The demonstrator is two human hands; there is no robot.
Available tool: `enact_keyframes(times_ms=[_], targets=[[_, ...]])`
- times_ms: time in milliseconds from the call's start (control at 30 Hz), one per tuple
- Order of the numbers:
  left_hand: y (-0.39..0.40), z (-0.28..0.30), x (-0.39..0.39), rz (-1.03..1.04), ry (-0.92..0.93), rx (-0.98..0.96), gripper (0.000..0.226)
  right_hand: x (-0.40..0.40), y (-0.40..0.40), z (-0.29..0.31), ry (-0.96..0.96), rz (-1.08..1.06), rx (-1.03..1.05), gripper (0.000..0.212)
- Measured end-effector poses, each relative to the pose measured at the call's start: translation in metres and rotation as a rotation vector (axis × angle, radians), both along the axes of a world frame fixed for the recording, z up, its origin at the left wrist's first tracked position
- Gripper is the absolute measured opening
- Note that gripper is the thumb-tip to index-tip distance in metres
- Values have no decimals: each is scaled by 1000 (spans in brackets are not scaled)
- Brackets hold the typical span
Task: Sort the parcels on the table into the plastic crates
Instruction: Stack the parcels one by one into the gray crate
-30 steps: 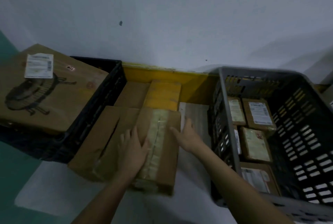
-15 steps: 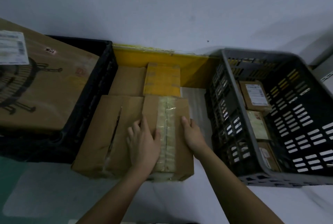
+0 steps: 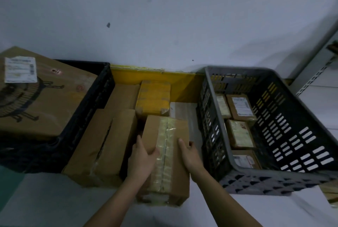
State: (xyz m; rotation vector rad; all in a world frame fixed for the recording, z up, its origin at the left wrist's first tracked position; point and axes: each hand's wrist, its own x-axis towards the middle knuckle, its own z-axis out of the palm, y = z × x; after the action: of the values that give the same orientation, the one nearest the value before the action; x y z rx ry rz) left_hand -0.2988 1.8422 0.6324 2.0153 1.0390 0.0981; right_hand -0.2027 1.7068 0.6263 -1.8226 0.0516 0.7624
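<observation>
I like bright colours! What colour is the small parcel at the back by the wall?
Yellow parcel, seen best from the head view.

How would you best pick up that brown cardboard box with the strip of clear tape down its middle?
Grip the brown taped cardboard box by its two long sides, one hand each side, from the near end. It lies lengthwise, and the left hand and right hand already flank it this way.

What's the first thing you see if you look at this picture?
Two hands, the left hand and right hand, grip a taped brown parcel in the middle. To its right stands a grey crate holding small parcels; far left, a big printed box sits in a black crate.
</observation>
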Motion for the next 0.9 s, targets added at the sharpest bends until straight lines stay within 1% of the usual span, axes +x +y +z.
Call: enact_keyframes(times_ms=[67, 133, 233, 333, 467, 600, 667, 767, 900], targets=[[-3, 0, -4, -3, -22, -98, 87, -3, -8, 0, 4, 21, -12, 51], [-7, 3, -9, -16, -44, -130, 78, -5, -16, 0, -9, 41, -14, 49], [-14, 8, -12, 7, -36, -121, 64, -8, -23, 5, -19, 63, -11, 44], [-17, 16, -12, 19, -58, -97, 51, -9, -26, 16, -94, 62, -16, 46], [-16, 32, -8, 13, -133, -97, 48, -3, -26, 34, -172, 67, -6, 45], [-18, 42, -4, 32, -131, -100, 47, 0, -24, 44, -202, 116, -50, 45], [-18, 48, -3, 47, -158, -89, 43, 3, -25, 47, -247, 115, -64, 41], [-12, 71, -2, 70, -266, -67, 34, 14, -28, 61, -318, 92, -72, 30], [6, 114, 2, 21, -493, -62, 27, 36, -32, 91, -374, 51, -17, 31]])
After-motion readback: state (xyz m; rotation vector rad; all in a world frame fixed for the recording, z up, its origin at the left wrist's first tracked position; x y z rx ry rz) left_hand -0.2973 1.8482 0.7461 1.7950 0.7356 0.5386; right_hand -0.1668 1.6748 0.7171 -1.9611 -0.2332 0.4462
